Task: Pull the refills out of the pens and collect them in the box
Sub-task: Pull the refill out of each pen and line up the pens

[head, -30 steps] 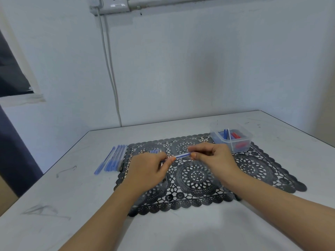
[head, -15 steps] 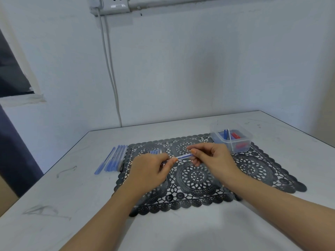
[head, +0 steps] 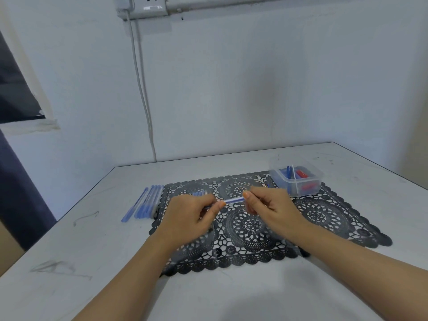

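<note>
Step in hand, as I read it: pulling the refill out of one pen.

- The pen [head: 234, 200] is held roughly level above the middle of the table, over the black lace mat [head: 324, 216], spanning both hands.
- Left hand [head: 187, 216]: grip closed, fingers curled round the pen's left end, thumb tip on top.
- Right hand [head: 271, 209]: grip is a thumb-and-forefinger pinch on the pen's right end, other fingers loosely curled. I can't tell whether you've got the tip or the barrel; it's too small to see.
- No refill is showing outside the barrel.
- The box [head: 298, 181] sits toward the far right corner of the table, on the mat's far right corner. It has blue refills [head: 288, 172] in one compartment and red pieces [head: 302, 174] in the other.
- A row of pens [head: 146, 203] lies toward the table's left edge, just beside the mat.

Next move: lock the left hand and draw the right hand straight along the pen's axis. If you pull at an angle, the refill will likely bend. Then drop it in with the blue ones; the box is near your right hand. The task is partway done, with several pens left.
</note>
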A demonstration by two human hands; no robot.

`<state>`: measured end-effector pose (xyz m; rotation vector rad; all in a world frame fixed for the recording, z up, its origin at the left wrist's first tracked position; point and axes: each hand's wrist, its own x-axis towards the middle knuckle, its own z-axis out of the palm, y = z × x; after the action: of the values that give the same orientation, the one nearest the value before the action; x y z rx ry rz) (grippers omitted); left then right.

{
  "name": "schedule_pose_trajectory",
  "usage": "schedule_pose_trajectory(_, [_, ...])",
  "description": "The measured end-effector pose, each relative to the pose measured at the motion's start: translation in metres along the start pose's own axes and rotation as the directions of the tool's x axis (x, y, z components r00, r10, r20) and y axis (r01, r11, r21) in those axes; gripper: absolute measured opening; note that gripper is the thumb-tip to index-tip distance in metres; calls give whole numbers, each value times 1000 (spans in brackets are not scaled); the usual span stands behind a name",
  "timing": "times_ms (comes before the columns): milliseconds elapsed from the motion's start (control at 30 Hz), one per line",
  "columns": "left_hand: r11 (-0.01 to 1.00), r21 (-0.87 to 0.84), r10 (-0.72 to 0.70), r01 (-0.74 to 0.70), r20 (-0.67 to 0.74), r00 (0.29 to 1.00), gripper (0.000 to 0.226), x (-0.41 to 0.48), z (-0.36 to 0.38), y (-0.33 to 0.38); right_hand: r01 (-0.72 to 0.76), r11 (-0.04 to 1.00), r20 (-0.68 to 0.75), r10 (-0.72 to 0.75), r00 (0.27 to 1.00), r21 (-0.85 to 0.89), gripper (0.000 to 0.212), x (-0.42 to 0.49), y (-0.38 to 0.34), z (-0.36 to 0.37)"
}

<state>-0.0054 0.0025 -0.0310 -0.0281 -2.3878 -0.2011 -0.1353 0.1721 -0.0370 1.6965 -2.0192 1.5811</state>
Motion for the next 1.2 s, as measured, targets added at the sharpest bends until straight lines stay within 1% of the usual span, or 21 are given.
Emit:
schedule_pose_trajectory(67, [1000,-4,7,-7,-5,1000,36,0,0,-1,-2,1000,-17,2,1000,14,35,0,0,1])
schedule_pose_trajectory(133, [1000,-2,12,-12,-9,1000,36,0,0,-1,-3,1000,-23,3,1000,6,31,0,0,2])
schedule_pose_trajectory(200, [1000,1,23,-23,-18,1000,36,1,-1,-1,31,999,-27,-32,999,-27,26,0,0,2])
schedule_pose_trajectory(267, [999,-1,39,-40,-24,999,35,1,-1,1,49,998,-43,-51,998,-50,31,0,0,3])
schedule_pose_trajectory(300, [999,-1,49,-49,-29,998,34,1,-1,2,29,999,-53,-31,998,-40,38,1,0,3])
schedule_pose_trajectory(367, [998,8,62,-62,-34,997,35,0,-1,3,-65,997,-35,67,997,39,48,1,0,2])
schedule_pose_trajectory(400, [998,16,63,-63,-35,997,36,0,-1,4,-115,988,5,115,993,100,48,1,1,1])
schedule_pose_trajectory(433, [998,20,59,-59,-34,998,36,1,-1,3,-139,980,55,133,990,140,46,1,1,0])
schedule_pose_trajectory(467, [999,18,52,-51,-31,998,35,1,-2,3,-124,983,92,112,989,139,41,1,2,0])
schedule_pose_trajectory(500, [999,13,45,-45,-27,999,33,2,-2,2,-77,992,107,67,992,98,34,0,2,1])
schedule_pose_trajectory(567, [999,8,44,-44,-21,999,30,2,-3,2,26,1000,99,-26,995,2,23,-1,3,1])
schedule_pose_trajectory(633, [999,-5,50,-50,-26,998,31,2,-2,2,67,997,63,-65,996,-30,26,-1,3,1])
schedule_pose_trajectory(667, [998,-13,54,-55,-28,998,34,2,-1,2,63,998,48,-62,997,-23,30,0,3,1])
schedule_pose_trajectory(733, [997,-16,69,-69,-33,997,39,2,1,2,7,999,48,-9,999,39,38,0,3,2])
schedule_pose_trajectory(800, [997,-7,74,-75,-34,997,41,1,1,1,-34,996,76,28,997,77,38,0,5,3])
schedule_pose_trajectory(900, [997,26,70,-68,-40,997,38,2,-1,-2,41,999,111,-38,993,-23,25,0,6,2])
schedule_pose_trajectory(933, [997,33,71,-70,-45,996,39,2,-1,-2,74,995,109,-67,992,-60,24,1,7,1])
schedule_pose_trajectory(1000, [996,29,84,-82,-58,995,42,2,-2,-1,113,989,75,-106,992,-93,28,1,7,0])
schedule_pose_trajectory(1100, [993,21,114,-113,-72,991,47,3,-1,1,77,996,30,-76,997,-40,40,1,6,1])
schedule_pose_trajectory(1167, [992,39,121,-119,-70,990,48,4,0,1,38,999,38,-37,999,-20,42,2,7,2])
schedule_pose_trajectory(1200, [992,46,119,-116,-67,991,47,4,-1,0,35,999,62,-33,998,-37,40,2,8,2])
